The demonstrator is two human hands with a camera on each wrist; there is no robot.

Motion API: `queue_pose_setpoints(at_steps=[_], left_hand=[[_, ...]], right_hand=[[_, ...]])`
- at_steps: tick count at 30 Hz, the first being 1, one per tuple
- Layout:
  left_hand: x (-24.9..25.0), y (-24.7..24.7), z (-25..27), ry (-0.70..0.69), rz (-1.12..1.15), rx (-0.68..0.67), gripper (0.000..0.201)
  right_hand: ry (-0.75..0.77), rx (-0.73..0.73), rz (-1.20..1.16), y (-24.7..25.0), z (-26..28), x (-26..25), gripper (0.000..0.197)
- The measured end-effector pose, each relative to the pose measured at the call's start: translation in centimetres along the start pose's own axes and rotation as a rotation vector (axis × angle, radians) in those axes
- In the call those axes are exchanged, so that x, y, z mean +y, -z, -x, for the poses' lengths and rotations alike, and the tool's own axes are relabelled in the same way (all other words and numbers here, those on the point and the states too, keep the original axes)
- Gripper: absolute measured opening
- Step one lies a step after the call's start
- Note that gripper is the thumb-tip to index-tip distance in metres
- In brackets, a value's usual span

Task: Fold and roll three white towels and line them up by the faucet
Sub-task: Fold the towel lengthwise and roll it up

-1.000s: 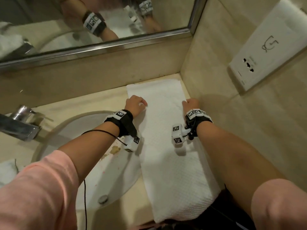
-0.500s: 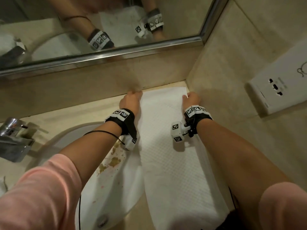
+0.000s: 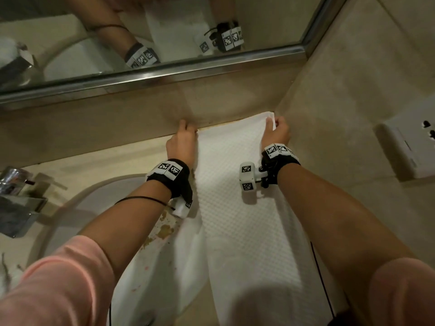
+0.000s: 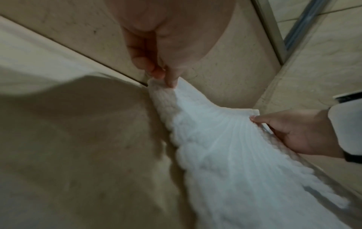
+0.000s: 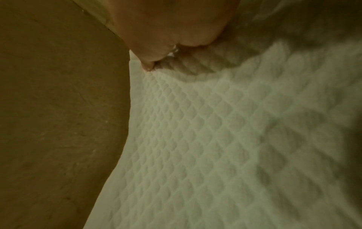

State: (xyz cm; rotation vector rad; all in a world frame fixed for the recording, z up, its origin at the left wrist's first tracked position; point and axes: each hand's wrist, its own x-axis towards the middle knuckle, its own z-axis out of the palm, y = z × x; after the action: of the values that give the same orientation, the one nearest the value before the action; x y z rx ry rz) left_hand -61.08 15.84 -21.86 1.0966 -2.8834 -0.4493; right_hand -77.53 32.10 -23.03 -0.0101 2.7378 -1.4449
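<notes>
A white waffle-weave towel [image 3: 235, 208] lies lengthwise on the beige counter, folded into a long strip that runs from the back wall toward me. My left hand [image 3: 186, 135] pinches its far left corner [image 4: 164, 86] between thumb and fingertips. My right hand [image 3: 275, 129] pinches the far right corner [image 4: 254, 114], lifted slightly off the counter. In the right wrist view the towel [image 5: 215, 124] fills the frame beneath my fingertips [image 5: 149, 65]. The chrome faucet [image 3: 16, 198] stands at the far left.
A white sink basin [image 3: 94, 208] with brownish stains lies left of the towel, which overhangs its rim. The mirror [image 3: 141, 31] runs along the back wall. A white wall socket [image 3: 409, 147] sits on the right wall. Another white towel edge [image 3: 7, 274] shows at far left.
Both hands slid forward along the towel's edges from its middle to the far end by the wall. They now pinch the two far corners, and the right corner has lifted.
</notes>
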Motion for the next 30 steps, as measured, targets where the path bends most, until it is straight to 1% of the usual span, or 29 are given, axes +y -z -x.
queue_pose_setpoints(at_steps=[3, 5, 7, 13, 15, 17, 19, 21, 24, 27, 30], left_hand=[[-0.7, 0.1, -0.1, 0.010, 0.025, 0.032, 0.022], [-1.0, 0.0, -0.2, -0.012, 0.039, 0.046, 0.019], [-1.1, -0.2, -0.3, -0.039, 0.066, 0.063, 0.017], [-1.0, -0.5, -0.4, -0.080, 0.132, 0.122, 0.014], [-1.0, -0.6, -0.4, -0.105, 0.142, 0.132, 0.014], [-1.1, -0.8, -0.3, -0.127, 0.157, 0.144, 0.015], [-1.2, -1.1, -0.3, -0.144, 0.173, 0.156, 0.016], [-1.4, -1.2, -0.4, -0.163, 0.195, 0.151, 0.012], [-1.6, -1.1, -0.5, -0.194, 0.197, 0.124, 0.010], [-1.6, -0.9, -0.2, -0.213, 0.176, 0.098, 0.013], [-1.7, -0.7, 0.1, -0.210, 0.159, 0.071, 0.017]], right_hand=[[0.028, -0.025, 0.021, -0.5, -0.3, -0.3, 0.025], [0.015, -0.063, 0.100, -0.8, -0.4, -0.2, 0.024], [0.000, -0.070, 0.162, -1.1, -0.4, 0.0, 0.024], [-0.001, 0.010, 0.163, -1.9, 0.3, 0.6, 0.019], [0.005, 0.031, 0.134, -2.1, 0.6, 0.7, 0.020], [0.040, 0.060, 0.118, -2.3, 0.8, 0.8, 0.026], [0.100, 0.089, 0.137, -2.5, 1.1, 1.0, 0.028], [0.110, 0.114, 0.150, -2.5, 1.5, 1.3, 0.029], [0.061, 0.114, 0.149, -2.1, 1.8, 1.9, 0.025], [0.079, 0.102, 0.106, -1.6, 1.6, 2.3, 0.016], [0.094, 0.127, 0.048, -1.3, 1.6, 2.0, 0.013]])
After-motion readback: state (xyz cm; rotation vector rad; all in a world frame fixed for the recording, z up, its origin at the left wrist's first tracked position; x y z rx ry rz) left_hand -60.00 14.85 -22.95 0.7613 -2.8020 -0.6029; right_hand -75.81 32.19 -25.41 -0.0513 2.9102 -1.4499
